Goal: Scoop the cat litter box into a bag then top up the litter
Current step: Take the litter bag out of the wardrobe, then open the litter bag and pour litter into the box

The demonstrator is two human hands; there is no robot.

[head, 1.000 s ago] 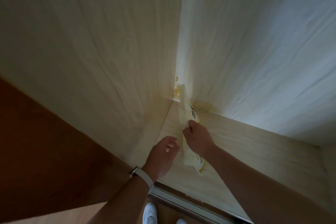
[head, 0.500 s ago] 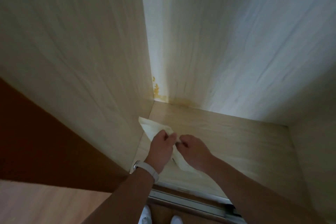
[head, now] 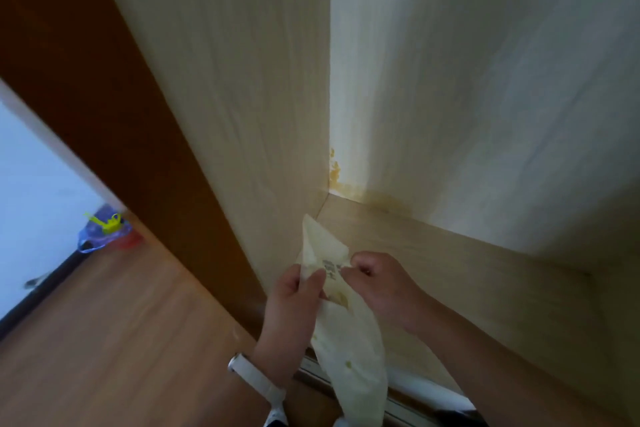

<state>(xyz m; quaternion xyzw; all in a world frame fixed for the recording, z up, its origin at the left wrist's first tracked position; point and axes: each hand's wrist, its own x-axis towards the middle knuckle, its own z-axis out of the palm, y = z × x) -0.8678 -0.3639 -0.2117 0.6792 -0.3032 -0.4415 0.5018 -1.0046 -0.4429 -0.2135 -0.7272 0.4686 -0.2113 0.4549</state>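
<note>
A thin cream plastic bag (head: 349,350) with small dark print hangs between my hands at the front of a pale wooden cabinet. My left hand (head: 294,302), a white band on its wrist, pinches the bag's upper edge from the left. My right hand (head: 381,284) pinches the same edge from the right. The bag's top corner sticks up above my fingers and its lower end trails down past the cabinet's front rail. No litter box, scoop or litter shows.
The cabinet floor (head: 467,274) has yellow stains in its back left corner (head: 336,173). A dark brown door panel (head: 114,107) stands at the left. On the wooden floor (head: 121,340) beyond it lies a blue bag with yellow and red items (head: 107,229).
My left hand came over and took hold of the bag beside my right. Both hands drew the bag out from the cabinet's corner toward its front. My view swung left.
</note>
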